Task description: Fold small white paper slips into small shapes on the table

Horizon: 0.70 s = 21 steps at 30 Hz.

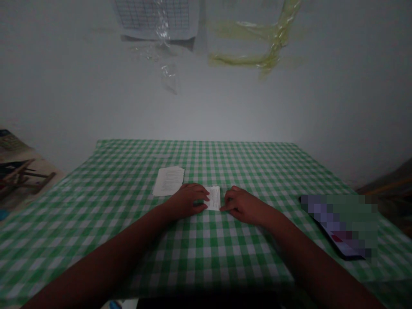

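Note:
In the middle of the table lies a small piece of printed paper (pixel 213 198), apparently folded, with text on its upper face. My left hand (pixel 188 200) rests at its left side, fingers spread and their tips on the sheet, pressing rather than gripping. At the paper's lower right corner is my right hand (pixel 240 204), its fingers curled together and the tips meeting the edge. Just beyond my left hand sits a stack of white printed sheets (pixel 168 181), slightly uneven at the edges.
A green and white checked cloth (pixel 206 253) covers the table (pixel 257 163). A dark-edged phone or tablet (pixel 336 227), partly pixelated, lies at the right. Behind stands a pale wall (pixel 206 107) with a taped gridded sheet (pixel 157 17). Wooden furniture (pixel 24 180) is at far left.

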Available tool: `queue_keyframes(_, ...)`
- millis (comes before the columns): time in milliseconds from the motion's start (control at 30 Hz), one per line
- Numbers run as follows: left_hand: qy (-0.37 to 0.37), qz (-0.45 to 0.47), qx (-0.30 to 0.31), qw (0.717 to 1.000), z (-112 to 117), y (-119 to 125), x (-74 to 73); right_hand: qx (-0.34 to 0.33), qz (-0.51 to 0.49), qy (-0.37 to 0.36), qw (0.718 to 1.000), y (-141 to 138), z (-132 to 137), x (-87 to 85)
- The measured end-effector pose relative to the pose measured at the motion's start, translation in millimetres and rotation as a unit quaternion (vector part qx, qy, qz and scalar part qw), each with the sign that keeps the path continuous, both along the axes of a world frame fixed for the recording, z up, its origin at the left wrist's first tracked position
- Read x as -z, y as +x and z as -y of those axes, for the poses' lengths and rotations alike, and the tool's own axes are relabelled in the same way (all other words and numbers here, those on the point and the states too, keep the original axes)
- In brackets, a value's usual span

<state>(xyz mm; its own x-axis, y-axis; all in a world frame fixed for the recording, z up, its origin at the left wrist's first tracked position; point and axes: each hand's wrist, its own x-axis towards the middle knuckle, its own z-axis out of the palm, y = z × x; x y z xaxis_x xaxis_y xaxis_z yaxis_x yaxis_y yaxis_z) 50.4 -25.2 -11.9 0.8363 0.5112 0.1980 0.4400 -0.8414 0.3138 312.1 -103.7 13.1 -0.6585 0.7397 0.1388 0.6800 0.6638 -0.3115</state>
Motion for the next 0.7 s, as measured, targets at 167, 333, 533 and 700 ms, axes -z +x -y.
queue_keyframes(167, 0.008, 0.010, 0.004, 1.000, 2.0, 0.7, 0.5, 0.002, -0.012, 0.010, 1.000, 4.0, -3.2, 1.5)
queue_keyframes(333, 0.018, 0.023, -0.030, 0.999, 8.2, 7.4, 1.2, -0.001, -0.079, 0.012, 0.997, -1.8, -3.8, 5.1)
queue_keyframes(533, 0.028, 0.028, -0.049, 0.998, 8.9, 13.9, 7.2, -0.011, -0.026, -0.001, 1.000, -7.7, -3.3, 12.1)
queue_keyframes(700, 0.020, 0.019, -0.052, 0.998, 9.0, 13.9, 5.8, 0.039, 0.008, 0.007, 0.999, -4.5, -7.4, 13.7)
